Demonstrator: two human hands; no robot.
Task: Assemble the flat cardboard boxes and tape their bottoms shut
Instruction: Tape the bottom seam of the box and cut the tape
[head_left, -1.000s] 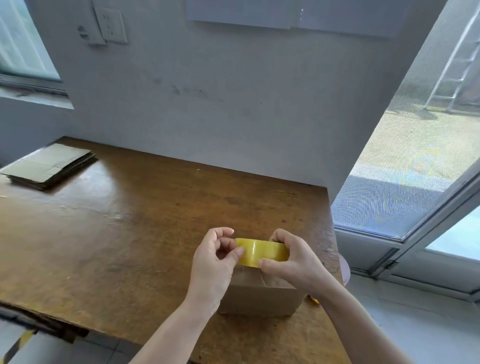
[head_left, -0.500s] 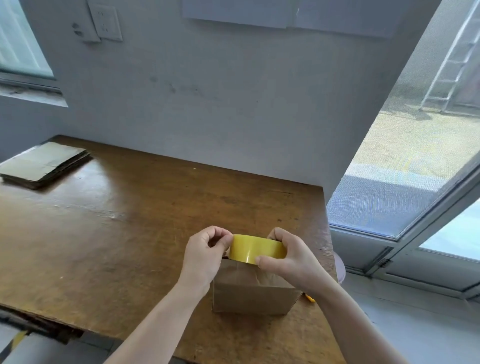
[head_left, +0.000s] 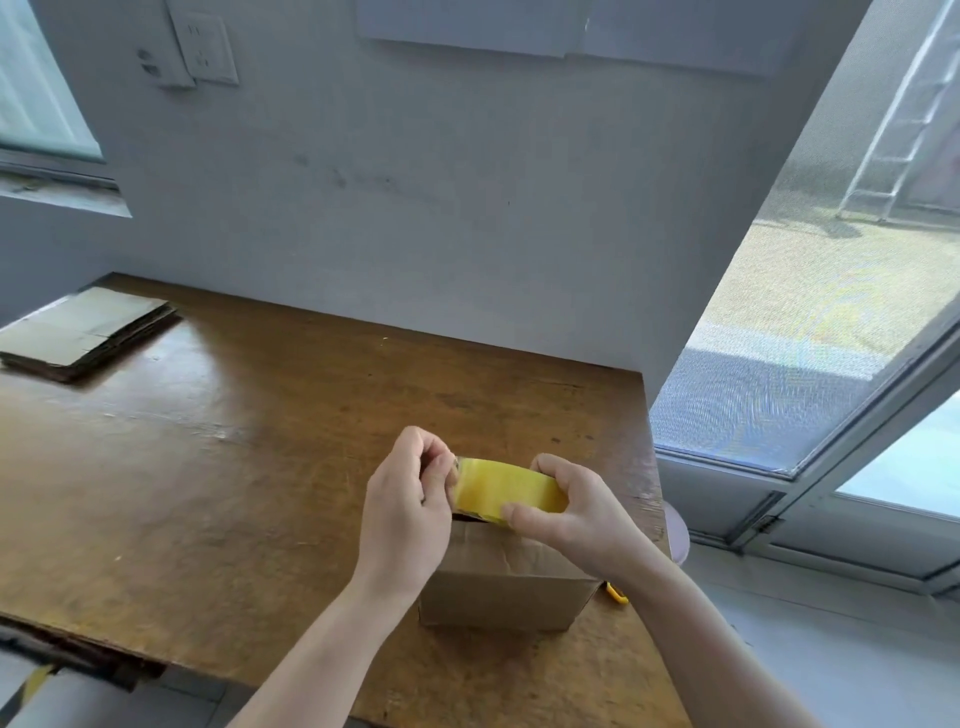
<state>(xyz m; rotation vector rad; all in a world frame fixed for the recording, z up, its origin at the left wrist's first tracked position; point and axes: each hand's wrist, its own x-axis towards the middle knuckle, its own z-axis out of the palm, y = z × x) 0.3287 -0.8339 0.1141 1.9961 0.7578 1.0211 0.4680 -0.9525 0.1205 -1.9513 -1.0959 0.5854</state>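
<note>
A small brown cardboard box (head_left: 504, 587) stands folded up on the wooden table (head_left: 218, 467), near its right front corner. Just above the box's top I hold a roll of yellow tape (head_left: 506, 491). My right hand (head_left: 576, 514) grips the roll from the right, thumb on its outer face. My left hand (head_left: 408, 512) pinches at the roll's left edge with fingertips and thumb; whether a tape end is caught there is hidden by the fingers.
A stack of flat cardboard boxes (head_left: 83, 332) lies at the table's far left. A small yellow object (head_left: 617, 593) pokes out behind the box's right side. The wall runs along the table's far edge; a glass door is to the right.
Both hands and the tape roll have stayed over the box. My left fingers have shifted on the roll's left edge, now pinching higher up.
</note>
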